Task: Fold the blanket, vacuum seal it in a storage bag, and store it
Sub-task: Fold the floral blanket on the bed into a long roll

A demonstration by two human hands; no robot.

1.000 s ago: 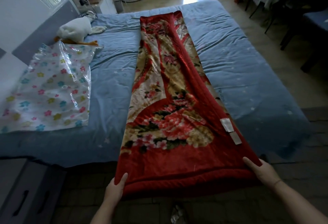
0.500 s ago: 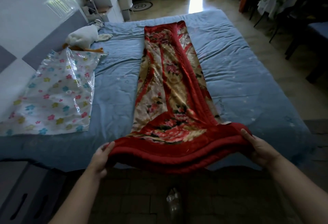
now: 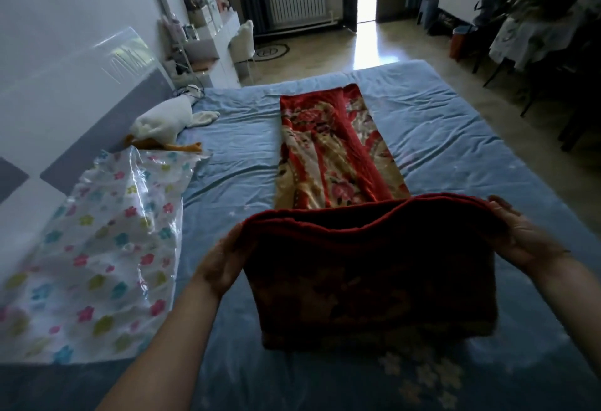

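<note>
Head view: red floral blanket (image 3: 367, 257) is laid lengthwise mid-frame on bed (image 3: 227, 166), near end raised, underside dark.
Left hand (image 3: 222, 257): left corner is gripped.
Right hand (image 3: 522, 240): right corner is gripped.

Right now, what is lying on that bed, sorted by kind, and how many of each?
On the bed:
Blanket, red and floral, part lifted by both hands: 1
Bag, clear with flower print: 1
Plush toy, white with orange feet: 1
Total: 3
</note>
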